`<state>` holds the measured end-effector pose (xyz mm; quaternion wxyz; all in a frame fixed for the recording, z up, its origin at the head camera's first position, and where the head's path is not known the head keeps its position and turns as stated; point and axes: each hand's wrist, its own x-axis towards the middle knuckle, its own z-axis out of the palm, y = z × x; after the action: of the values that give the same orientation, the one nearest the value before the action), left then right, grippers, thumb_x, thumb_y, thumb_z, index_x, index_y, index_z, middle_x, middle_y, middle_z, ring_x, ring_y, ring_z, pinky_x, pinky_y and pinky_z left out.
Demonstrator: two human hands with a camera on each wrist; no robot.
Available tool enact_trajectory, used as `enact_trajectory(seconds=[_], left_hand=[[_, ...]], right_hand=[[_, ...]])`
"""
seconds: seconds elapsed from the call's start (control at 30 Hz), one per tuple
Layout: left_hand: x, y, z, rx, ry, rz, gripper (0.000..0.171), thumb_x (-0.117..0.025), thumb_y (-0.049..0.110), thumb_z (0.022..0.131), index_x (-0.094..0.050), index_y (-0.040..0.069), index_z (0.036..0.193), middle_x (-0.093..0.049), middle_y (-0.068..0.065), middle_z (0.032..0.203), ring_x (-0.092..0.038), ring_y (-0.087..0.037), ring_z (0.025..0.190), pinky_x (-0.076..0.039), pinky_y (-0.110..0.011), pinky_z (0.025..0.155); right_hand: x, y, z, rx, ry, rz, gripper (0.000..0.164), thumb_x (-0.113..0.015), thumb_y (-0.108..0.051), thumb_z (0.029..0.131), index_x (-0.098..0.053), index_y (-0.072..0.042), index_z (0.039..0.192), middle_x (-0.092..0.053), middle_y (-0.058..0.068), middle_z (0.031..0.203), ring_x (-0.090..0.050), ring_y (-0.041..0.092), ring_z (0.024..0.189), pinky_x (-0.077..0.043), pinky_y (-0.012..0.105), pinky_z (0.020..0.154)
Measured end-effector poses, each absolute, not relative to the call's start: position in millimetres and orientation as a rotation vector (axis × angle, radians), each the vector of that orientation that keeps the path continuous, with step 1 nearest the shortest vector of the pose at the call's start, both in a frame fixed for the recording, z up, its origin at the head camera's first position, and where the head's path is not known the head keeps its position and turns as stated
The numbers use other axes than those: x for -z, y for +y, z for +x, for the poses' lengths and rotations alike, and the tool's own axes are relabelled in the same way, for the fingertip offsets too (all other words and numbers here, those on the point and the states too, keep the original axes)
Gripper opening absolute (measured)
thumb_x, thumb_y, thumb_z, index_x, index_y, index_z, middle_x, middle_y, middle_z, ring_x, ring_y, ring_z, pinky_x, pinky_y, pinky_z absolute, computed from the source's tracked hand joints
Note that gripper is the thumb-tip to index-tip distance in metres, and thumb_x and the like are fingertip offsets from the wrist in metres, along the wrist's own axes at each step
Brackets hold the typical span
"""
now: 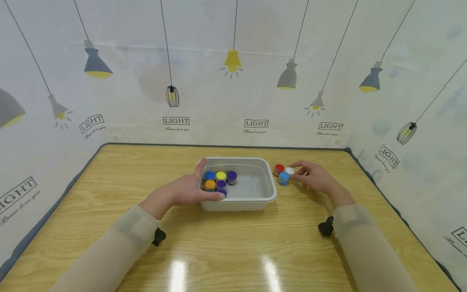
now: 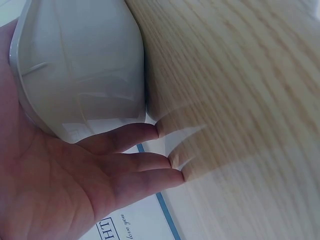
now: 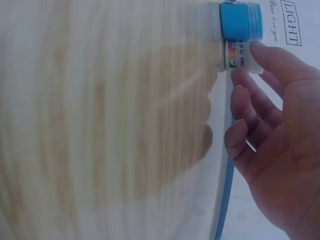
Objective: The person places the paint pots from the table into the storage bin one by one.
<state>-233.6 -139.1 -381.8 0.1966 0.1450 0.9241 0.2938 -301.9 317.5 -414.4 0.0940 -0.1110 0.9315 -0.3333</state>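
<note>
A light grey plastic tub [image 1: 251, 199] holds several small paint jars at its left end: blue [image 1: 209, 175], yellow [image 1: 221, 175], orange [image 1: 209, 185] and purple [image 1: 231, 176]. My left hand [image 1: 187, 188] rests against the tub's left end, thumb along the front rim and index finger at the back corner. The other fingers stretch down to the table in the left wrist view. My right hand [image 1: 313, 176] pinches a white paint jar [image 3: 245, 57] between thumb and index finger. Right beside it stand a light blue paint jar [image 1: 283, 179] and a red paint jar [image 1: 279, 169].
The wood-grain table [image 1: 233, 247] has a dark edge strip at the back and sides. Behind it hangs a pale wall covering [image 1: 204, 81] printed with lamps. The jars outside the tub stand just off its right wall.
</note>
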Motion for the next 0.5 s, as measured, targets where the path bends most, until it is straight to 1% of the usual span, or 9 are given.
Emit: enact_trajectory(seconds=[0.13,0.4,0.5], left_hand=[[383,-138,-234,-0.822,2.59,0.408,0.145,-0.073,0.085,0.085,0.021,0.022,0.175,-0.043,-0.036,0.168,-0.05,-0.05,0.152,-0.036,-0.063,0.129],[384,-138,-236,-0.825,2.582,0.408,0.145,-0.072,0.085,0.085,0.023,0.021,0.174,-0.044,-0.036,0.167,-0.052,-0.049,0.151,-0.037,-0.062,0.128],[384,-138,-236,-0.827,2.58,0.403,0.145,-0.073,0.085,0.085,0.022,0.021,0.175,-0.044,-0.035,0.167,-0.052,-0.048,0.151,-0.037,-0.061,0.128]], right_hand=[[415,317,-304,0.995,2.758,-0.317,0.045,-0.073,-0.031,0.107,-0.064,-0.014,0.148,-0.07,0.016,0.116,-0.063,0.025,0.082,-0.053,0.035,0.069],[417,327,-304,0.935,2.792,-0.273,0.044,-0.074,-0.037,0.107,-0.066,-0.014,0.143,-0.071,0.015,0.117,-0.065,0.022,0.085,-0.054,0.033,0.073],[416,331,-300,0.946,2.788,-0.284,0.044,-0.075,-0.036,0.106,-0.066,-0.011,0.142,-0.071,0.016,0.117,-0.065,0.022,0.084,-0.054,0.033,0.071]])
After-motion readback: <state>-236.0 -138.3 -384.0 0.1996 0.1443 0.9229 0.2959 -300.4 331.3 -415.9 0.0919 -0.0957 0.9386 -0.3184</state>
